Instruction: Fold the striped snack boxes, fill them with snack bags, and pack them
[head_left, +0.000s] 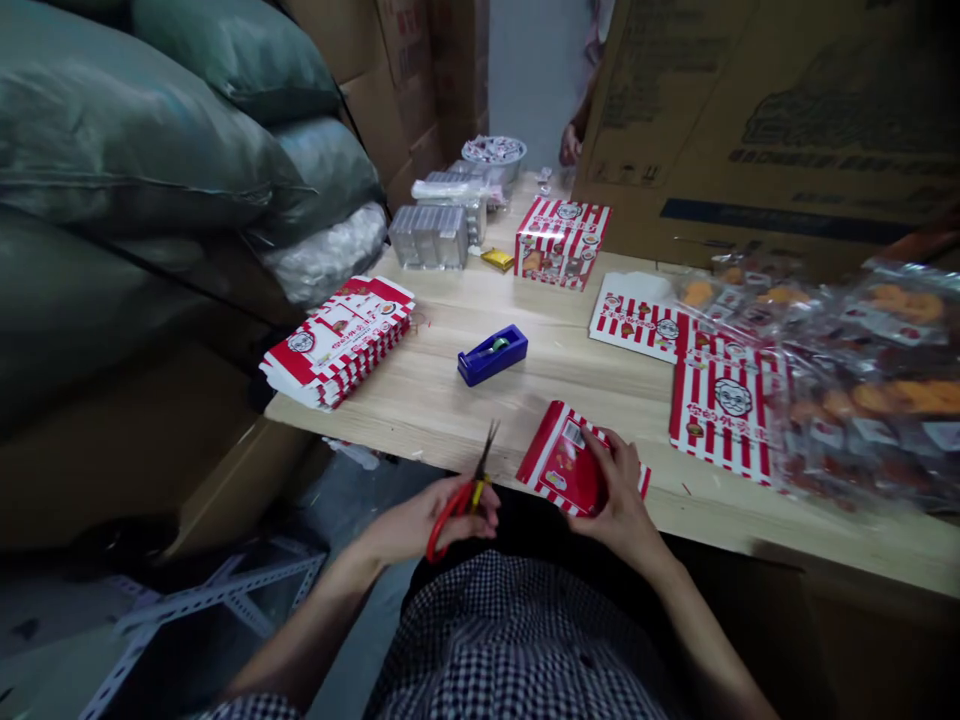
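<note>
My left hand [450, 515] is closed around a pair of scissors [463, 508] with red handles and dark blades that point up and away from me, just off the table's front edge. A red-and-white striped carton [559, 462] lies at that edge, its barcode side up. My right hand [619, 495] grips the carton's right side, fingers on top and thumb at the near edge. Beyond the hands, a blue tape dispenser [493, 355] sits on the wooden table [435, 420].
Flat striped cartons [337, 340] are stacked at left. At the back stand a built striped box [562, 243], clear plastic cases [429, 237] and a bowl [495, 152]. Bagged toys or food-like pieces [877, 400] cover more cartons [724, 400] at right. Another person's hand [571, 145] shows behind.
</note>
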